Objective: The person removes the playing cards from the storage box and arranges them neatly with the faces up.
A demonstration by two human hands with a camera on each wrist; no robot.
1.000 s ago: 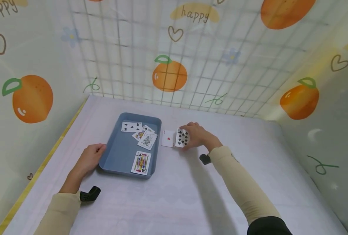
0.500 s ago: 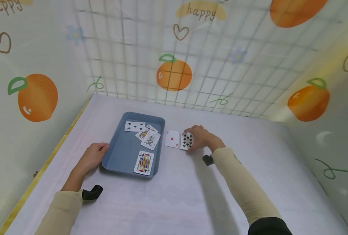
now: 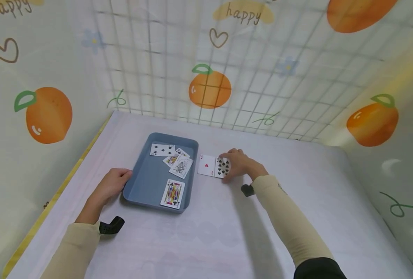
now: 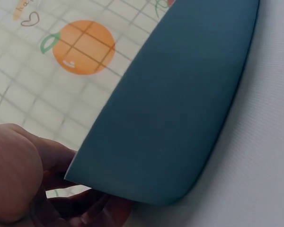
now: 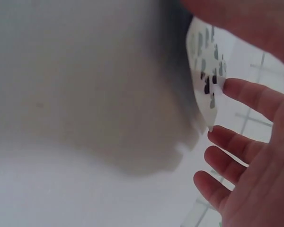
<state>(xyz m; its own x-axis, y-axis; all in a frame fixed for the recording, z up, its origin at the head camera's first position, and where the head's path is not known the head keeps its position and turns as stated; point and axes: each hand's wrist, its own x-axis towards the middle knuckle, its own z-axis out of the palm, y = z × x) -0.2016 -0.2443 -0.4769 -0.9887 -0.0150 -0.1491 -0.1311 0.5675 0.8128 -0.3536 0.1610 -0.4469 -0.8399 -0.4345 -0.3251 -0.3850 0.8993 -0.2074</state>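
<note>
Two opposite edges of a spade card [image 3: 222, 167] sit pinched in the right hand [image 3: 240, 164], likely since something so thin lifts poorly otherwise, outside the right edge of the tray [image 3: 141, 182]; the left hand [image 3: 109, 185] grips the left edge, perhaps for steadiness. White cloth [image 3: 199, 240] lies beneath, orange-print curtains [image 3: 164, 77] around.

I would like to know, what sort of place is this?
Probably a makeshift booth: sheet-like walls with printed oranges, a grid apparently behind the back one, and a white-covered table between them.
</note>
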